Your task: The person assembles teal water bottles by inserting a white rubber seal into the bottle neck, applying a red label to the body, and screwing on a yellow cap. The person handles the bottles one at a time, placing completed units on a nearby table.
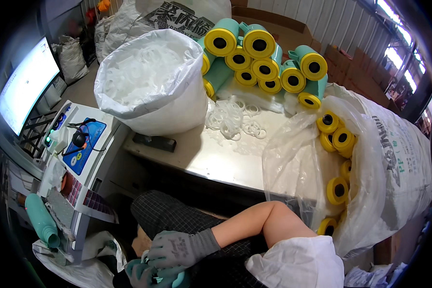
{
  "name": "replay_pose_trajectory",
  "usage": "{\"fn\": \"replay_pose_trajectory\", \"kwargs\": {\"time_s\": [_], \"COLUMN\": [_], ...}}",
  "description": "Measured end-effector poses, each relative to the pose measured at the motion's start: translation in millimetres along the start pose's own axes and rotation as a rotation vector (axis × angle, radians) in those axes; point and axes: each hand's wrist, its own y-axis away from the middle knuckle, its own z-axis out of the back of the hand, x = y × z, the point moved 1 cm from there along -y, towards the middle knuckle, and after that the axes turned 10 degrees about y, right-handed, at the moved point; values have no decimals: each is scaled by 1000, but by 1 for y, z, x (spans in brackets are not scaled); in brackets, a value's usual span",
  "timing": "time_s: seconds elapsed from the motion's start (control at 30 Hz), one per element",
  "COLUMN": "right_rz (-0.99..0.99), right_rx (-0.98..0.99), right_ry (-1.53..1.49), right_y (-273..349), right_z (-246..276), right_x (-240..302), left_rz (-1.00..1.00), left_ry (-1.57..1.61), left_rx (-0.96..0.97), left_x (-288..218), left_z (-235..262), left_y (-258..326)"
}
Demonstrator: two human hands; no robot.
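I judge the step in hand to be fitting work on one teal bottle (170, 278), done low in the lap, below the desk (211, 158) edge.

Right hand (180, 249): gloved, the grip curled closed over the top of the bottle. Left hand (141, 274): gloved, only partly in view at the lower edge, wrapped under the same bottle. I cannot tell whether a ring is pinched between the fingers; the contact point is hidden by the gloves.

Supply positions:
- Loose clear rings (233, 117) lie on the desk, just beside the large white bag (151, 81) holding more of them.
- A stack of teal bottles with yellow caps (259, 55) lies at the far side of the desk.
- A sack (369, 177) to the right holds more yellow-capped bottles (338, 139).
- A control box (79, 144) stands to the left, with a single teal bottle (41, 218) below it.

Next move, in my judgement: the bottle must leave the lap and one hand must open fully, then reach up and forward to the rings, well apart from the present hand position.
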Motion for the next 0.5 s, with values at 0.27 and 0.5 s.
{"fn": "replay_pose_trajectory", "kwargs": {"time_s": [0.27, 0.5], "right_rz": [-126, -223], "right_rx": [307, 192], "right_ry": [-114, -116], "right_y": [2, 3], "right_z": [-9, -39], "right_x": [17, 34], "left_rz": [92, 165], "left_ry": [54, -249], "left_rx": [56, 153], "left_x": [2, -4], "left_z": [12, 34], "left_y": [2, 0]}}
